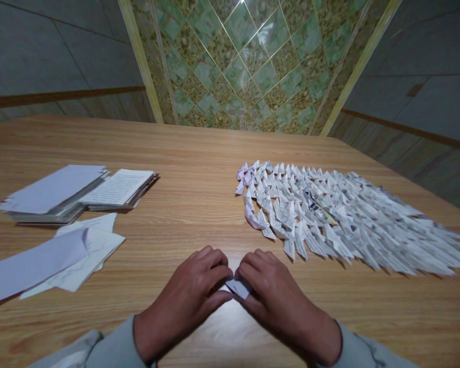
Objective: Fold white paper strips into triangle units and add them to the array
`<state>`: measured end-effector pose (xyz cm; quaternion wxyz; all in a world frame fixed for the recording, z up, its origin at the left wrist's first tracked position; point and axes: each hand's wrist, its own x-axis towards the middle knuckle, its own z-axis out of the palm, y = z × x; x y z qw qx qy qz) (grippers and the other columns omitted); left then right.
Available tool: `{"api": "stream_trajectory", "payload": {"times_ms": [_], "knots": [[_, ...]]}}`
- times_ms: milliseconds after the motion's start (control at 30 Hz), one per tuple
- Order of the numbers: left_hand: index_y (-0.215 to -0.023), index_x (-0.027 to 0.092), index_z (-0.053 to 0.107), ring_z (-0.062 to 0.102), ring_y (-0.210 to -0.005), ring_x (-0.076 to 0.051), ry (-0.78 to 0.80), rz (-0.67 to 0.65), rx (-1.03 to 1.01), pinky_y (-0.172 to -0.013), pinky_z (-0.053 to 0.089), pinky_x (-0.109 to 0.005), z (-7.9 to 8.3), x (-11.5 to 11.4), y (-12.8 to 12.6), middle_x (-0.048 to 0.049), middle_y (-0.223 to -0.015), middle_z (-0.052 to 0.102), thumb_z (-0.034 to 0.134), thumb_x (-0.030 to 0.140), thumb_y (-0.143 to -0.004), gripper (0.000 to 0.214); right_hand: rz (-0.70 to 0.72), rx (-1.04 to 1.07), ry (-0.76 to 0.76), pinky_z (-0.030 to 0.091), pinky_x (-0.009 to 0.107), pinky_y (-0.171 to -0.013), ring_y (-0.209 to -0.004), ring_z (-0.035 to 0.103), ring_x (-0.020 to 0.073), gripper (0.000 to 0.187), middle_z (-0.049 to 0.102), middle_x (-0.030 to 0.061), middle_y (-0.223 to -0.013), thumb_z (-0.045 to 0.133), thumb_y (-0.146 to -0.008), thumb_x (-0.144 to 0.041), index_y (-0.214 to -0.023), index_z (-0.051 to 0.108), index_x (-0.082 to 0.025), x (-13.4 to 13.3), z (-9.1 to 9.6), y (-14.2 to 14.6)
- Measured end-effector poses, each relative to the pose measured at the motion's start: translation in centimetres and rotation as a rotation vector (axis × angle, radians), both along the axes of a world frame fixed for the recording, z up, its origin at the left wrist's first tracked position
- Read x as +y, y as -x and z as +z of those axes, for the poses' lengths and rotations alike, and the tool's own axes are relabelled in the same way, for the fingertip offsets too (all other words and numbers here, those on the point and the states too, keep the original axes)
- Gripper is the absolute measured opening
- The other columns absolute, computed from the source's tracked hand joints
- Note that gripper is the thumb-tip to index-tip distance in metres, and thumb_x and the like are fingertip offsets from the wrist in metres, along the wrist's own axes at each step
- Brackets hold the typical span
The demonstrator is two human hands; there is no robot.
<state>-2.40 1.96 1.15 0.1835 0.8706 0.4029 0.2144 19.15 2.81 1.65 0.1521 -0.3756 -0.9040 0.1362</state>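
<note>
My left hand (191, 296) and my right hand (276, 299) meet at the near middle of the wooden table (199, 204). Both have their fingers curled and pressed onto one small folded piece of white paper (238, 287) that lies on the table between them. Most of that piece is hidden under the fingertips. To the right, beyond my right hand, several small folded paper pieces (329, 214) lie packed in rows.
At the far left sit stacks of paper slips (80, 191), one printed with text. Nearer, loose white sheets (57, 258) reach the table's left edge. Behind the table rise a green patterned tiled wall (249, 66) and grey walls.
</note>
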Motion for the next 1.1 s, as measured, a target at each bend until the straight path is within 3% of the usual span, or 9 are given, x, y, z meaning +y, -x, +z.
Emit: {"api": "stream_trajectory", "payload": {"times_ms": [167,367,533,633,900,1100], "knots": [[-0.097,0.020,0.069,0.057,-0.089,-0.025,0.004,-0.025,0.041,-0.076,0.044,-0.036,-0.2,0.0,0.1,-0.0059,-0.095,0.064,0.068,0.022,-0.093,0.005,0.055,0.023,0.150,0.037,0.034,-0.082,-0.098,0.054,0.0234,0.046,0.064,0.0016,-0.105,0.089,-0.071,-0.048,-0.099,0.064,-0.022,0.0,1.5,-0.8],[-0.095,0.018,0.069,0.056,-0.087,-0.024,-0.044,-0.044,0.048,-0.074,0.042,-0.036,-0.3,0.2,0.0,-0.0066,-0.093,0.064,0.060,0.023,-0.099,0.011,0.087,-0.006,0.163,0.036,0.034,-0.086,-0.096,0.056,0.0212,0.018,0.067,0.0011,-0.101,0.078,-0.088,-0.028,-0.101,0.066,-0.023,0.5,1.5,-1.3],[-0.097,0.019,0.067,0.056,-0.088,-0.025,-0.041,-0.076,0.057,-0.075,0.042,-0.037,-0.4,0.0,0.1,-0.0069,-0.096,0.064,0.063,0.031,-0.098,0.013,0.099,0.017,0.082,0.036,0.033,-0.082,-0.085,0.054,0.0192,0.010,0.067,0.0010,-0.088,0.070,-0.094,-0.023,-0.090,0.062,-0.019,0.9,1.1,-1.5],[-0.098,0.019,0.066,0.056,-0.088,-0.025,-0.025,-0.053,0.060,-0.076,0.042,-0.037,-0.3,0.0,0.1,-0.0065,-0.097,0.063,0.068,0.032,-0.094,0.013,0.097,0.015,0.050,0.037,0.032,-0.078,-0.081,0.053,0.0186,0.011,0.065,0.0008,-0.083,0.068,-0.093,-0.016,-0.085,0.061,-0.019,1.0,0.9,-1.5],[-0.093,0.019,0.066,0.055,-0.086,-0.024,-0.023,-0.015,0.064,-0.075,0.042,-0.036,-0.3,-0.1,-0.3,-0.0055,-0.091,0.063,0.058,0.024,-0.100,0.012,0.016,0.053,0.131,0.040,0.030,-0.075,-0.080,0.055,0.0176,0.012,0.064,0.0011,-0.083,0.069,-0.094,-0.016,-0.083,0.064,-0.018,0.8,0.4,-1.7],[-0.088,0.019,0.066,0.055,-0.083,-0.023,-0.017,0.029,0.040,-0.074,0.041,-0.036,-0.4,-0.2,-0.5,-0.0059,-0.088,0.063,0.054,0.019,-0.100,0.016,-0.094,0.026,0.184,0.040,0.030,-0.074,-0.080,0.059,0.0190,0.012,0.067,0.0016,-0.080,0.080,-0.084,-0.015,-0.080,0.069,-0.018,1.1,0.5,-1.9]]}}
